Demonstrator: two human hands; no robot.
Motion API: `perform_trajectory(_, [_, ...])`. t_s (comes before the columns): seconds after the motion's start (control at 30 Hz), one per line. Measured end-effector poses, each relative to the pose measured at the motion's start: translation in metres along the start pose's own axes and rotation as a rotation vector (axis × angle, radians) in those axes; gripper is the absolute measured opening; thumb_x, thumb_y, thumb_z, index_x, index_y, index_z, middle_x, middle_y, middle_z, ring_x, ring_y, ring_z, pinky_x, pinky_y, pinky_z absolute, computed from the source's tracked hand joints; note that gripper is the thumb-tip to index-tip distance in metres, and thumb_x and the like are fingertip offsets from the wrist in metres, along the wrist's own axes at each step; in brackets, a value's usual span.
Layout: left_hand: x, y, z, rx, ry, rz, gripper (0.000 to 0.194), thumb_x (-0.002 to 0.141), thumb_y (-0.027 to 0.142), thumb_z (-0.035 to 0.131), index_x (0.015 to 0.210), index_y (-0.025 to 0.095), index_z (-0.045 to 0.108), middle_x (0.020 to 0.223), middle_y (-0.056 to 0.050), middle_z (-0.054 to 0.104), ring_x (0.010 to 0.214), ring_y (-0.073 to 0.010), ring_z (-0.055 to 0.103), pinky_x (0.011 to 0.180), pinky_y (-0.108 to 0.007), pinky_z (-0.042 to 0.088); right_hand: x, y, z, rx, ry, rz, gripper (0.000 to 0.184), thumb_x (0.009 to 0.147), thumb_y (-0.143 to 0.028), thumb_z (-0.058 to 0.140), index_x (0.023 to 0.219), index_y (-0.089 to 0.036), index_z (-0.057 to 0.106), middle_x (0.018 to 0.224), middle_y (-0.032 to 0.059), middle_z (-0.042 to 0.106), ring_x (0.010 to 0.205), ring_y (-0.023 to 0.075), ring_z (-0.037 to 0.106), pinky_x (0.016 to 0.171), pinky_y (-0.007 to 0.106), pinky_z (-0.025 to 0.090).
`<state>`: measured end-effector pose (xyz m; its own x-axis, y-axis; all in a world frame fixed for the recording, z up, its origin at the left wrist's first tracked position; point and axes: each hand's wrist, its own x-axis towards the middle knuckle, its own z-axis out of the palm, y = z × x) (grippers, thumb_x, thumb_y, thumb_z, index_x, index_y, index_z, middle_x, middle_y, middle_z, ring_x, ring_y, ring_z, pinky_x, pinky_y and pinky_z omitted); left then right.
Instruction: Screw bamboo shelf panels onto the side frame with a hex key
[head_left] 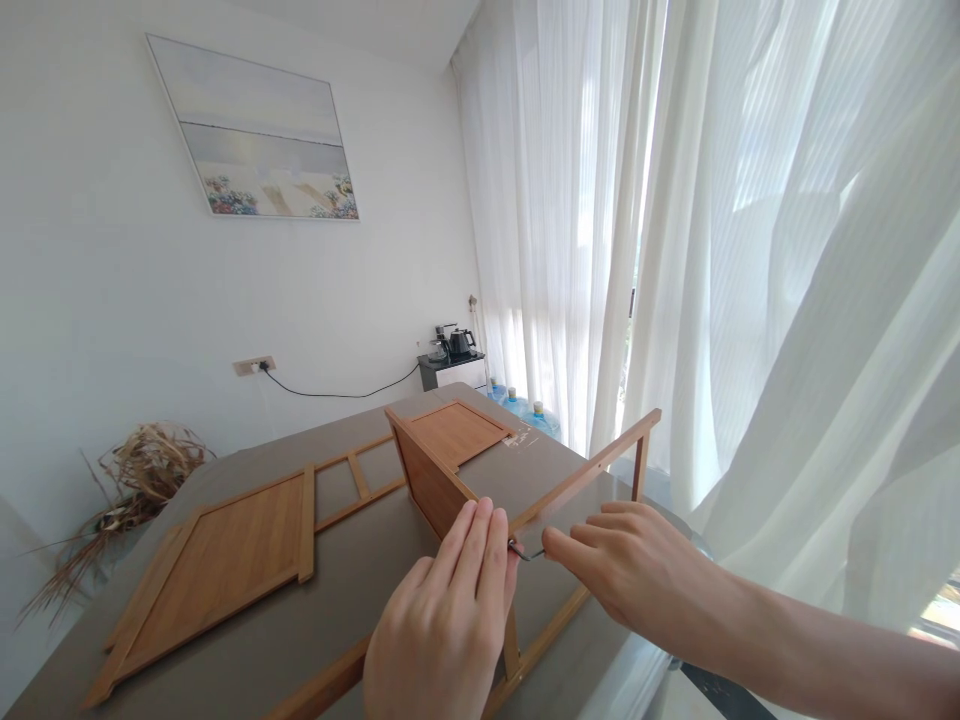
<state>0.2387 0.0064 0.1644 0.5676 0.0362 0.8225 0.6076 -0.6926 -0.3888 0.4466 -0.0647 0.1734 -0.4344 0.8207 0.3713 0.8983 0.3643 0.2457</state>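
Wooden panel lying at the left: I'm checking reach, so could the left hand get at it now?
Probably yes: the left hand is on the frame, but nothing seems to stand between it and the panel.

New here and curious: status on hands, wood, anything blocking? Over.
Left hand on wooden frame; right hand gripping bent metal tool. Tool's end by frame's corner. No obstruction seen; flat panel lies left.
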Motion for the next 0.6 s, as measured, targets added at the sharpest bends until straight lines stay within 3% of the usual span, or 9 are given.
perform_trajectory(0.13, [-0.001,0.000,-0.001,0.004,0.004,-0.002,0.025,0.096,0.016,0.053,0.113,0.009,0.069,0.115,-0.012,0.072,0.102,-0.0215,0.071,0.062,-0.029,0.049,0.000,0.002,-0.002,-0.056,0.022,-0.026,0.022,0.083,0.001,0.042,0.083,-0.021,0.048,0.059,-0.0040,0.047,0.048,0.0119,0.031,0.053,0.030,0.017])
perform_trajectory(0.3, [-0.001,0.000,-0.001,-0.001,-0.002,0.005,0.025,0.096,0.015,0.052,0.113,0.009,0.069,0.116,-0.012,0.072,0.103,-0.0215,0.070,0.063,-0.029,0.049,0.004,0.004,-0.010,-0.249,0.107,-0.142,0.027,0.087,0.001,0.040,0.100,-0.018,0.055,0.063,-0.0011,0.052,0.053,0.0142,0.040,0.054,0.032,0.022])
perform_trajectory(0.4, [-0.001,0.000,0.000,0.002,-0.004,0.006,0.025,0.096,0.016,0.052,0.113,0.009,0.069,0.116,-0.012,0.071,0.104,-0.0216,0.070,0.063,-0.029,0.049,0.007,0.007,-0.015,-0.271,0.072,-0.163,0.026,0.086,0.002,0.042,0.096,-0.018,0.055,0.064,-0.0011,0.052,0.053,0.0138,0.039,0.053,0.032,0.021])
perform_trajectory(0.5, [-0.001,0.000,0.000,0.005,-0.003,0.004,0.025,0.096,0.016,0.053,0.113,0.009,0.069,0.116,-0.012,0.072,0.104,-0.0216,0.070,0.063,-0.029,0.049,0.009,0.010,-0.016,-0.138,-0.005,-0.139,0.023,0.081,0.002,0.043,0.086,-0.019,0.053,0.059,-0.0028,0.049,0.050,0.0125,0.035,0.051,0.031,0.019])
perform_trajectory(0.6, [0.000,0.000,0.000,0.005,0.003,0.008,0.024,0.095,0.016,0.054,0.113,0.009,0.069,0.115,-0.012,0.072,0.103,-0.0215,0.070,0.063,-0.029,0.049,0.009,0.006,-0.011,0.129,-0.062,-0.040,0.017,0.088,-0.006,0.044,0.082,-0.020,0.051,0.056,-0.0050,0.046,0.046,0.0101,0.029,0.048,0.028,0.018])
